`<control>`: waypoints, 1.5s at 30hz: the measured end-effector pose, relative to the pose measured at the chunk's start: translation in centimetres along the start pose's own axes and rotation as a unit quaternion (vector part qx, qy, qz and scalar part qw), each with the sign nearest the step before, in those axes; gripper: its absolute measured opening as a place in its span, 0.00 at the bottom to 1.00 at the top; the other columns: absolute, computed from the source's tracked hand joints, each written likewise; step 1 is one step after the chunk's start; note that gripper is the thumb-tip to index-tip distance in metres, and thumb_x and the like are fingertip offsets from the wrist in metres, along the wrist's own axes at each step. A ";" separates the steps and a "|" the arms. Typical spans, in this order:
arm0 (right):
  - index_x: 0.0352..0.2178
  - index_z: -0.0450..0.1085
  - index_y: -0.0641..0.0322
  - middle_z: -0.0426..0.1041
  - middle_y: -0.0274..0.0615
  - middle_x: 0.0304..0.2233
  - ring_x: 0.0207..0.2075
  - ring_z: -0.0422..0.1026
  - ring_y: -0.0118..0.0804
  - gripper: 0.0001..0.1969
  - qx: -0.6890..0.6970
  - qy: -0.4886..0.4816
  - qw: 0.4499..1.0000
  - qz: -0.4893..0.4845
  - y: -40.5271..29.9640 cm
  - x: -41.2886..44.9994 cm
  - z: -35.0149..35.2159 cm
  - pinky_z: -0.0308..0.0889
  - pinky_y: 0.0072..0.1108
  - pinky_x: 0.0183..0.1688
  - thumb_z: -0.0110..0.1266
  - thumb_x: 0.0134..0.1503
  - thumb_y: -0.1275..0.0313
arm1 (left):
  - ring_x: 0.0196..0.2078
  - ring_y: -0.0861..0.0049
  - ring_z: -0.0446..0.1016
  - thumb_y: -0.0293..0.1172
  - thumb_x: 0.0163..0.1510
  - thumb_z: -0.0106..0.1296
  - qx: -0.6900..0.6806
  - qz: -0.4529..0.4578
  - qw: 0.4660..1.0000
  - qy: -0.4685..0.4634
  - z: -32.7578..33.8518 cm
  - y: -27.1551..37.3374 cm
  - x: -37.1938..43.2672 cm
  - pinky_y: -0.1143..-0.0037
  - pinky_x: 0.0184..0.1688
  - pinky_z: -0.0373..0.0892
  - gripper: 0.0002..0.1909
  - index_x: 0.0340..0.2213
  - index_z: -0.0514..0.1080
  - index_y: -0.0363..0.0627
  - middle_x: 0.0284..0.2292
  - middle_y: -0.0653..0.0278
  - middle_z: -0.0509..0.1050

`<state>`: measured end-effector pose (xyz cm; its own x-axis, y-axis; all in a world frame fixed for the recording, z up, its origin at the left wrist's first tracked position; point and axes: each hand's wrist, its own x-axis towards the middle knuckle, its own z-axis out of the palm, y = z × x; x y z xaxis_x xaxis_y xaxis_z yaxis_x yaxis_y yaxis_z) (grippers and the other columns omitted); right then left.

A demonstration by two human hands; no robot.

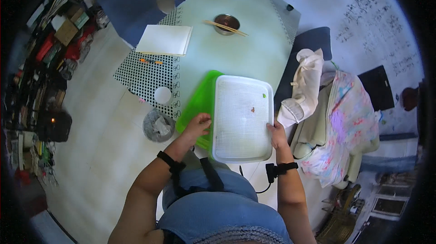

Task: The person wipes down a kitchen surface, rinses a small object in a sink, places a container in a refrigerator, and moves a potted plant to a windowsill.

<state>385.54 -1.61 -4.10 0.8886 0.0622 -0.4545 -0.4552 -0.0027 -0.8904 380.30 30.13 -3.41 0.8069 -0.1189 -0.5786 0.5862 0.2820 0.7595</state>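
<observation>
In front of me is a white mesh plastic tray [242, 124], with a small green bit and a small brown bit on its surface. My right hand [278, 135] grips the tray's right edge, thumb on the rim. My left hand [199, 126] is beside the tray's left edge with its fingers curled; whether they touch the rim is unclear. A bright green plastic tray [197, 102] lies partly under the white one, at the near end of the table. Farther back, a metal bowl [223, 30] with dark contents has wooden chopsticks [240, 33] laid across it.
White paper sheets [164, 40], an orange-and-black pen-like object [151, 61] and a white round item [162, 95] lie at the table's left. A waste bin [158, 135] stands below that edge. Chairs [131, 5] flank the table; a cream cloth [306, 80] hangs at right near a covered sofa [347, 121].
</observation>
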 end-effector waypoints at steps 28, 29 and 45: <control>0.40 0.62 0.69 0.68 0.42 0.34 0.32 0.67 0.32 0.14 0.075 0.013 0.997 0.027 -5.5 -0.8 -0.5 0.63 0.20 0.38 0.38 0.50 0.81 | 0.34 0.80 0.66 0.29 0.51 0.42 -0.234 0.039 0.964 -0.123 0.1 0.5 1.7 0.80 0.35 0.64 0.09 0.36 0.62 0.41 0.32 0.65 0.67; 0.40 0.62 0.69 0.68 0.43 0.35 0.32 0.68 0.33 0.14 0.071 0.002 0.997 0.042 -5.6 -1.1 -0.7 0.63 0.20 0.38 0.38 0.50 0.81 | 0.34 0.81 0.66 0.29 0.51 0.42 -0.217 0.039 0.965 -0.141 0.0 0.5 1.9 0.81 0.35 0.64 0.09 0.36 0.62 0.41 0.33 0.65 0.66; 0.36 0.64 0.70 0.69 0.41 0.31 0.30 0.68 0.31 0.11 0.079 0.038 0.995 0.041 -5.0 -4.4 -1.3 0.64 0.19 0.34 0.38 0.50 0.81 | 0.36 0.82 0.65 0.26 0.50 0.44 -0.175 0.087 0.972 -0.134 -0.3 0.5 0.2 0.82 0.37 0.62 0.12 0.38 0.61 0.39 0.33 0.66 0.67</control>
<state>384.01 -3.16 2.35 0.8476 -0.0072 -0.5306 -0.5235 0.1519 -0.8383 380.73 30.50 -3.23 0.9093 -0.2707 -0.3162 0.4159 0.6206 0.6647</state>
